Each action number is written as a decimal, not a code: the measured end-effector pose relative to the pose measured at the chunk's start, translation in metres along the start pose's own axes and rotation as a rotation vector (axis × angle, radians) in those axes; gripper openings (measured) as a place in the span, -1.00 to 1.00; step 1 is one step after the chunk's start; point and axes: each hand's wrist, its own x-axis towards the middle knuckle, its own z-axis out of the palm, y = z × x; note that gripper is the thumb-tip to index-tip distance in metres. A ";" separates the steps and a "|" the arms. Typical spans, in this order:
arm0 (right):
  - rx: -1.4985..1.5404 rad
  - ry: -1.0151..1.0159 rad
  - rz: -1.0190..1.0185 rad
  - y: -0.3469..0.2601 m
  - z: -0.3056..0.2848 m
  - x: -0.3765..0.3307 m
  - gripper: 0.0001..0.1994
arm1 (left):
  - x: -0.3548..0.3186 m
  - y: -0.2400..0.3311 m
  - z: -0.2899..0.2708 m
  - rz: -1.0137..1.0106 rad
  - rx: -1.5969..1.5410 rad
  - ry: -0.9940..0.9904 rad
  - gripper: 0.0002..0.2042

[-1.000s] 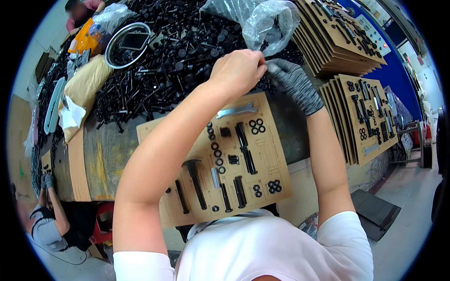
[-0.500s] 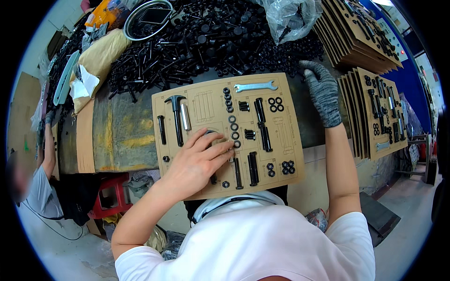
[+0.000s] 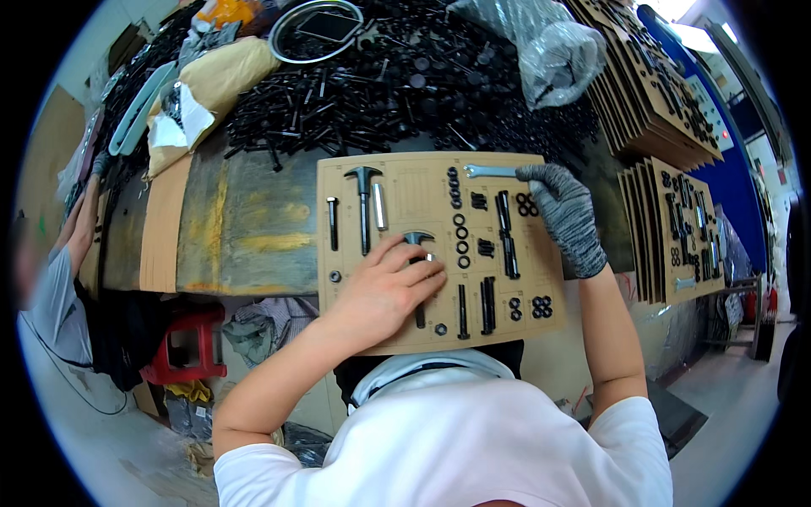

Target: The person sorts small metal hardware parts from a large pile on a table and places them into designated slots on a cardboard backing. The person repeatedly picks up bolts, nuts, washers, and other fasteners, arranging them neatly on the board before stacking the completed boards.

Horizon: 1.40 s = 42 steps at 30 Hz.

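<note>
A brown cardboard board (image 3: 431, 334) lies in front of me, holding black bolts, nuts, washers and a silver tube (image 3: 379, 206). My left hand (image 3: 393, 287), bare, rests on its middle with the fingers laid over a black T-headed bolt (image 3: 416, 237), whose shaft they partly hide. A silver open-ended wrench (image 3: 492, 171) lies along the board's far edge. My right hand (image 3: 568, 215), in a grey knit glove, has its bent fingers on the wrench's right end and covers it. Beside that hand sits a cluster of black nuts (image 3: 527, 203), partly hidden.
Heaped black bolts (image 3: 355, 93) spread across the back of the table. A clear plastic bag (image 3: 562, 63), a round metal ring (image 3: 317, 59) and a paper sack (image 3: 224, 76) lie there. Stacked filled boards (image 3: 693, 220) stand at right. A co-worker's arm (image 3: 83, 215) reaches in from the left.
My right hand has come from the heap's right edge down to the wrench. The board appears farther right and straighter. My left hand stays on it.
</note>
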 end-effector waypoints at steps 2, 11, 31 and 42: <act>0.060 -0.048 0.035 -0.007 0.011 0.003 -0.84 | 0.003 -0.003 0.004 0.011 -0.035 0.025 -0.63; -0.089 -0.141 -0.422 -0.068 0.084 0.094 -0.82 | 0.027 -0.126 -0.055 -0.433 -0.060 0.617 -0.82; 0.116 -0.234 0.058 -0.070 0.152 0.237 -0.76 | 0.051 -0.247 -0.015 -0.738 0.096 0.360 -0.77; -0.423 -0.277 -0.085 -0.103 0.238 0.252 -0.64 | 0.023 -0.219 -0.029 -1.017 0.001 0.404 -0.78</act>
